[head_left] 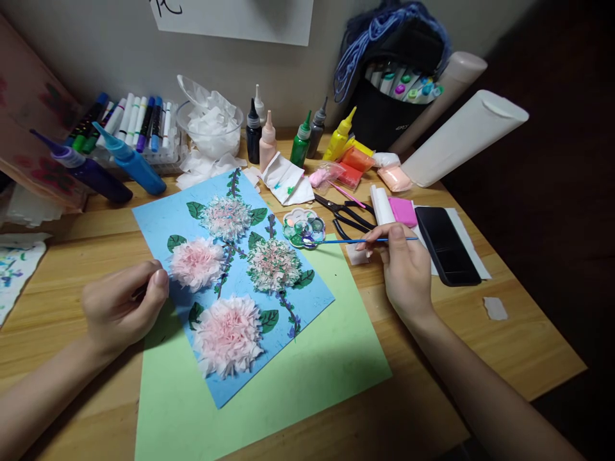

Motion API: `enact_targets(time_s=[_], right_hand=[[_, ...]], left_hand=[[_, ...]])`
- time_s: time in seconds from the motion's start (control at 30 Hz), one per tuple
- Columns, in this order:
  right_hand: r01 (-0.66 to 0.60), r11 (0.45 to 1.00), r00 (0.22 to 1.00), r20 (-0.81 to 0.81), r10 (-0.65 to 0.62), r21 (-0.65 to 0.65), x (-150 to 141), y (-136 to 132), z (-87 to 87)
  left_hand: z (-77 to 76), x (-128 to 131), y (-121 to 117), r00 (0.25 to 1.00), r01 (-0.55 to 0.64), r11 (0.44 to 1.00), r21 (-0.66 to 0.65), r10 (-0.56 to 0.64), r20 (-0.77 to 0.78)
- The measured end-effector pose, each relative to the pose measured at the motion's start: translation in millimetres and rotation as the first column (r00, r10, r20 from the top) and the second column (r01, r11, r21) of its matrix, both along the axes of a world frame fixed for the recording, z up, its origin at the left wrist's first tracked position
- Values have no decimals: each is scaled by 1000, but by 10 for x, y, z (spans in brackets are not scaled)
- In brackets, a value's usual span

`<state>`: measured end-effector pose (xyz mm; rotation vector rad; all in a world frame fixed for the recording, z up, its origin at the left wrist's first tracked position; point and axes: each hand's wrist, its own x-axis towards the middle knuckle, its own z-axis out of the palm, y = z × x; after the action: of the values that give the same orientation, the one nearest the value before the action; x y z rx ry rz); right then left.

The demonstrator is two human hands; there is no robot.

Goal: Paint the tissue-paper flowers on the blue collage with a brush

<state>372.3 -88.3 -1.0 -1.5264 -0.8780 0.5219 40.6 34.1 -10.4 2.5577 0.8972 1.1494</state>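
Observation:
My right hand (406, 266) pinches a thin blue paintbrush (346, 241), whose tip reaches into a small flower-shaped paint palette (304, 228) with purple, green and white paint in its wells. My left hand (125, 304) is curled closed beside the left edge of a blue sheet (307, 288); whether anything is inside its fingers is hidden. Fluffy pink and white paper flowers (230, 336) sit on that sheet, among green leaves and dark painted stems. One flower (273, 264) carries green flecks. Under the blue sheet lies a light green sheet (336, 371).
Black-handled scissors (346, 212) and a black phone (446, 246) lie right of the palette. Paint bottles (301, 139) stand behind, near a clear bowl of white tissue (211, 128). Markers (139, 121) lie at back left. A white tube (466, 137) leans at back right.

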Motion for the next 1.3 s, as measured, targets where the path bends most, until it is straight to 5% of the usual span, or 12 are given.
enact_targets(time_s=[0.7, 0.9, 1.03, 1.3], right_hand=[[45, 999, 975, -219, -38, 24, 55, 51, -98], [23, 991, 963, -269, 14, 134, 45, 0, -37], [-138, 967, 980, -112, 164, 213, -41, -123, 25], [-255, 894, 935, 329, 132, 368, -89, -206, 22]], left_hand=[[19, 28, -2, 1000, 12, 999, 31, -12, -12], [7, 32, -13, 1000, -2, 1000, 23, 2, 11], [-12, 21, -20, 1000, -7, 1000, 3, 7, 14], [-13, 21, -28, 1000, -8, 1000, 4, 8, 16]])
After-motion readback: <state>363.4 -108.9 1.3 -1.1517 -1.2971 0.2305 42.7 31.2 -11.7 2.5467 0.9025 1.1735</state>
